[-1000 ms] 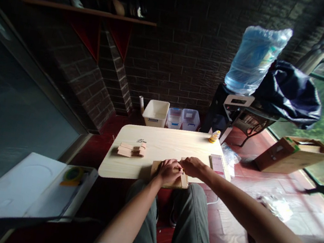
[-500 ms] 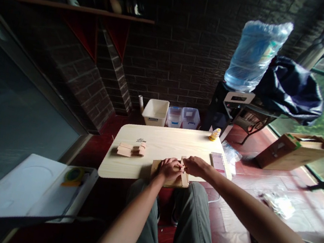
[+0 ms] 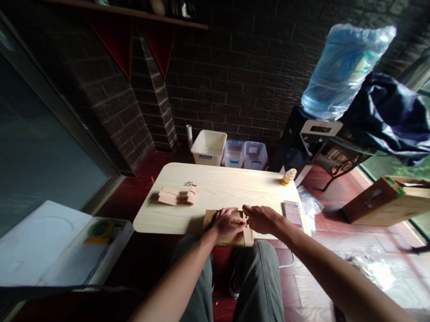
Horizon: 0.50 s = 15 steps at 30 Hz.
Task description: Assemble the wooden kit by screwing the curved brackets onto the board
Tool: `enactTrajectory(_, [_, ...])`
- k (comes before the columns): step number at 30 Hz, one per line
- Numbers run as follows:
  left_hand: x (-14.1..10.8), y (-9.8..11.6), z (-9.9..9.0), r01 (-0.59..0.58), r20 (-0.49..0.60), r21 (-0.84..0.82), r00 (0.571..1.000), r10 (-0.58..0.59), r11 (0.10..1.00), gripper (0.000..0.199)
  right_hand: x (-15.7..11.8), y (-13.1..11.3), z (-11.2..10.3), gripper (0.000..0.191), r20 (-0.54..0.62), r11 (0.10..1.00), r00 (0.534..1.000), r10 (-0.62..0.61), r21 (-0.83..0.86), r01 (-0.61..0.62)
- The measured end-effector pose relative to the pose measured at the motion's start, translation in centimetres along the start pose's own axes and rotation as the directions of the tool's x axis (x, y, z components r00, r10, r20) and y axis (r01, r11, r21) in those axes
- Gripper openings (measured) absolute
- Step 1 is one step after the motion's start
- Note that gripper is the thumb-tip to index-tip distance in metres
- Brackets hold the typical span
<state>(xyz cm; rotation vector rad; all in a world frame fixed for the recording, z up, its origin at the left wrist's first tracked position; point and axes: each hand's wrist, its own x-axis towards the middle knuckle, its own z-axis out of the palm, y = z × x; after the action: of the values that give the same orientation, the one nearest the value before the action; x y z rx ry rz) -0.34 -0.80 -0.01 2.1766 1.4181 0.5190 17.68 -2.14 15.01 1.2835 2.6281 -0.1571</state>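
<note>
A flat wooden board [image 3: 208, 225] lies at the front edge of the pale table [image 3: 167, 223], with a narrow wooden strip [image 3: 247, 236] across its right part. My left hand [image 3: 226, 223] rests over the board, fingers closed toward the strip's edge; whatever its fingertips hold is too small to make out. Against them, at the strip's far end, my right hand [image 3: 262, 219] is curled tight, its grip hidden by the fingers. Several light wooden pieces [image 3: 176, 196] lie together on the left of the table, with small dark parts [image 3: 190, 184] behind them.
A small yellow-based bottle [image 3: 289, 176] stands at the table's far right corner, and a booklet [image 3: 292, 212] lies along the right edge. Plastic bins [image 3: 208, 149] and a water dispenser [image 3: 310, 135] are behind. An open white case [image 3: 31, 246] sits at left.
The whole view has shifted slightly, moving the scene a little to the right. Both hands stay at the strip, with only small finger movement.
</note>
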Motion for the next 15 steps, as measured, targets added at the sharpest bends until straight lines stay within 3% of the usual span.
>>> enactTrajectory(8, [0.5,0.3,-0.3,0.045,0.064,0.049,0.997,-0.048,0.998,0.027,0.1,0.2,1.9,0.026,-0.095,0.996,0.992,-0.078,0.030,0.081])
enactTrajectory(15, [0.8,-0.1,0.3,0.072,0.068,0.045,0.995,-0.075,0.996,0.025,0.0,1.0,1.9,0.022,-0.053,0.998,0.998,0.018,0.063,-0.015])
